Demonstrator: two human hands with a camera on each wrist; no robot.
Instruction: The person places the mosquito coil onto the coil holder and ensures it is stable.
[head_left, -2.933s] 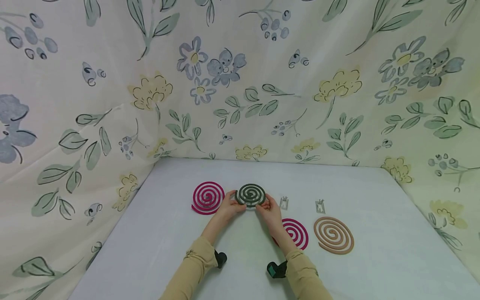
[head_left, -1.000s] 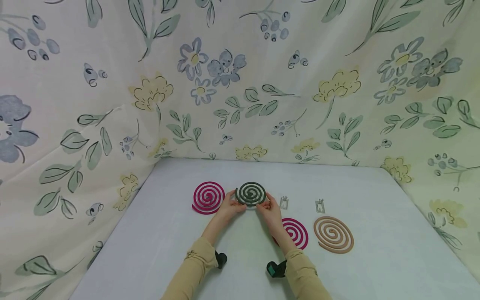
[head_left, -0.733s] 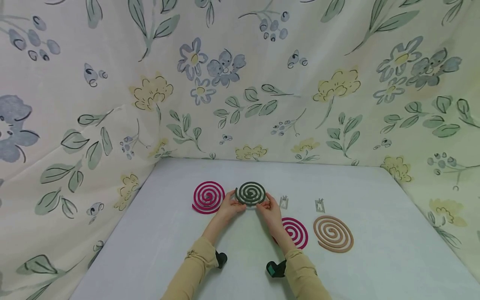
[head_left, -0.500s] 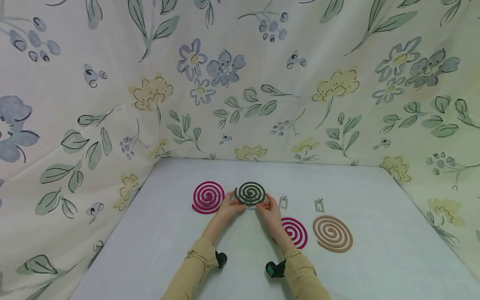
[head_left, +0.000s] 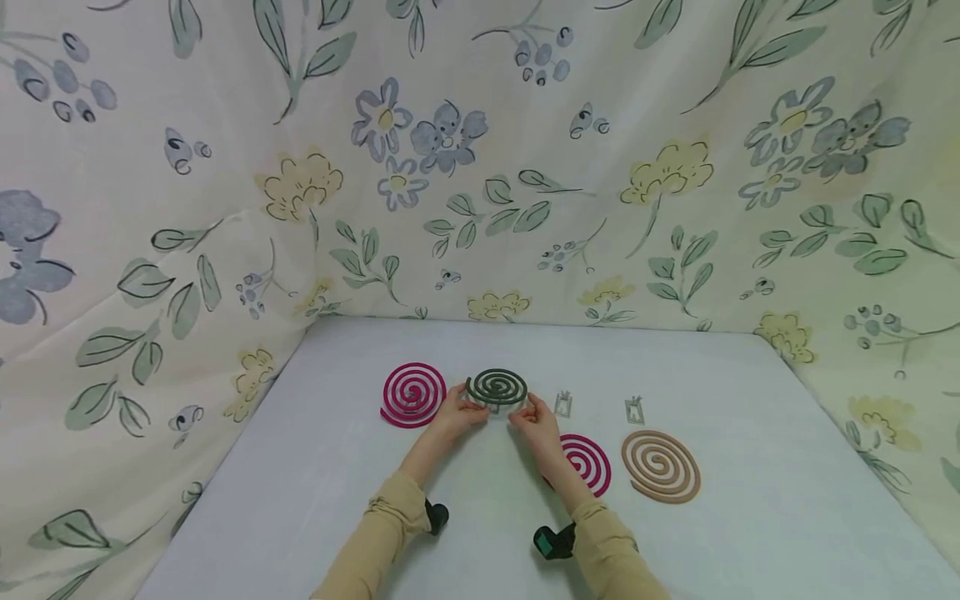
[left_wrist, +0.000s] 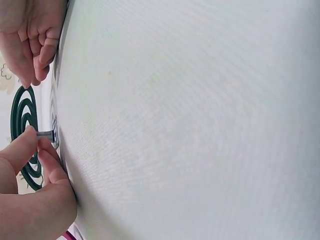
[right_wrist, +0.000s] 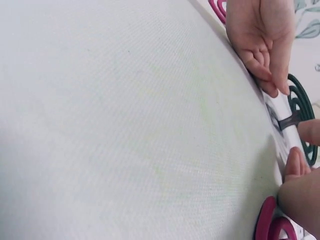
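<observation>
In the head view a dark green mosquito coil (head_left: 497, 387) sits level on a small metal stand (left_wrist: 47, 135), raised above the table. My left hand (head_left: 457, 415) is at the coil's left side, thumb and forefinger spread apart. My right hand (head_left: 537, 421) is at its right side, fingertips close to the rim, the thumb lower than the coil. Gaps show between both thumbs and the coil; whether a forefinger still touches the rim is hard to tell. In the right wrist view the coil (right_wrist: 304, 112) is partly hidden by fingers.
A magenta coil (head_left: 412, 396) lies to the left, over something metal. Another magenta coil (head_left: 588, 462) is partly under my right forearm, beside a tan coil (head_left: 660, 467). Two flat metal stands (head_left: 563, 405) lie behind them on the white table (head_left: 787, 500). Floral cloth (head_left: 480, 250) surrounds the table.
The dark green coil has gone from tilted towards me to nearly level. My thumbs have come away from its front rim, and both hands stay close beside it.
</observation>
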